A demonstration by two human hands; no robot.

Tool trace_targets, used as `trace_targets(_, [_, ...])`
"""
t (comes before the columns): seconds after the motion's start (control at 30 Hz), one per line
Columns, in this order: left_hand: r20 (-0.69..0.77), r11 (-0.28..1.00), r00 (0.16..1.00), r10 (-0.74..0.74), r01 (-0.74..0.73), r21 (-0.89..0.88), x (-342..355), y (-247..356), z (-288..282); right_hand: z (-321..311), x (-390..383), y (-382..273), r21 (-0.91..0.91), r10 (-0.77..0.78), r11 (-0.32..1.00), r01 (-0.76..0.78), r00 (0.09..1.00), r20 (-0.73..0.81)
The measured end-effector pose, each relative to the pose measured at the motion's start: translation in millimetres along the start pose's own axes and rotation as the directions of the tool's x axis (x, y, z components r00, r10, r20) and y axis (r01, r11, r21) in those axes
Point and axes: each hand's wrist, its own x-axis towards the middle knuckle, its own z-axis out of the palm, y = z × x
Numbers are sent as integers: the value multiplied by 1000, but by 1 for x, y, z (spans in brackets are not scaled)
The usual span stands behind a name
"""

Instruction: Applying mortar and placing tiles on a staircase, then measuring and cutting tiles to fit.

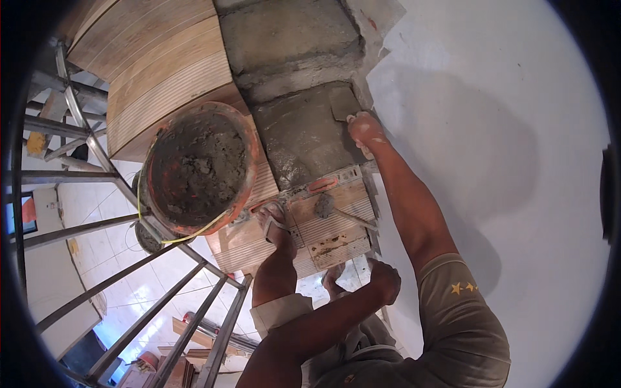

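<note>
My right hand reaches up to a column face coated with wet grey mortar and grips a small flat trowel, whose blade lies on the mortar's upper right corner. My left hand is curled into a fist near my body, beside the white wall, and nothing shows in it. An orange bucket, full of grey mortar, hangs by a yellow cord just left of the column. Below the mortar patch, ribbed wood-look tiles carry a lump of mortar. My sandalled foot rests beside them.
Grey metal scaffold bars fan out on the left, over a white tiled floor far below. A ribbed tan tiled surface covers the column's left side. Bare block work shows above the mortar. A plain white wall fills the right.
</note>
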Motion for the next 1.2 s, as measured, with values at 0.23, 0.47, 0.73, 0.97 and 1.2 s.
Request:
trace_targets(0.23, [-95, 996, 993, -68, 74, 52, -1, 2, 1, 93, 0, -8, -610, -688, 604, 513, 722, -74])
trace_targets(0.47, [-36, 995, 999, 31, -27, 94, 23, 26, -15, 133, 16, -18, -500, -578, 728, 469, 813, -78])
trace_targets(0.73, [40, 997, 999, 20, -23, 70, 20, 25, -14, 63, -66, 26, -68, -88, 995, 75, 970, -226])
trace_targets(0.97, [101, 997, 994, -31, 24, 66, 12, 24, -9, 71, -57, 72, -80, -195, 981, 179, 868, -457])
trace_targets(1.2, [186, 988, 982, -18, -11, 154, 21, 37, -1, 73, -13, 81, -303, -473, 867, 396, 847, -244])
